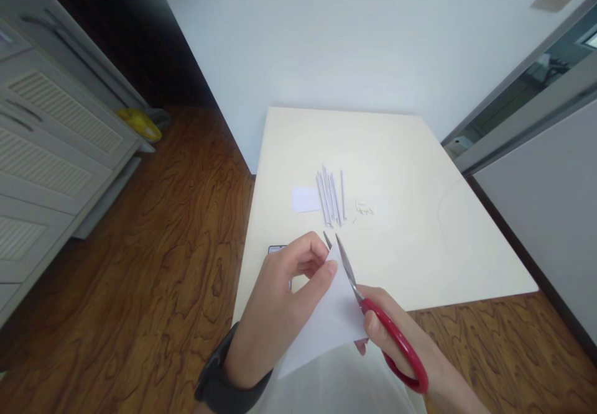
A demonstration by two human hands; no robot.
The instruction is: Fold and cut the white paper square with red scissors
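My left hand (284, 302) pinches a white sheet of paper (326, 321) by its upper tip, thumb and fingers closed on it, above the near edge of a cream table (420, 227). A black watch sits on that wrist. My right hand (396, 339) grips red-handled scissors (373, 314), whose open steel blades straddle the paper's top corner. Farther out on the table lie several thin rolled white paper sticks (330, 197), a small white paper rectangle (305, 199) to their left, and tiny paper scraps (364, 210) to their right.
A dark flat object (277, 250) peeks out behind my left hand. White louvred cabinets (41, 153) line the left side over wood flooring, with a yellow item (140, 124) at their far end. A white wall stands behind the table and a doorway opens at right.
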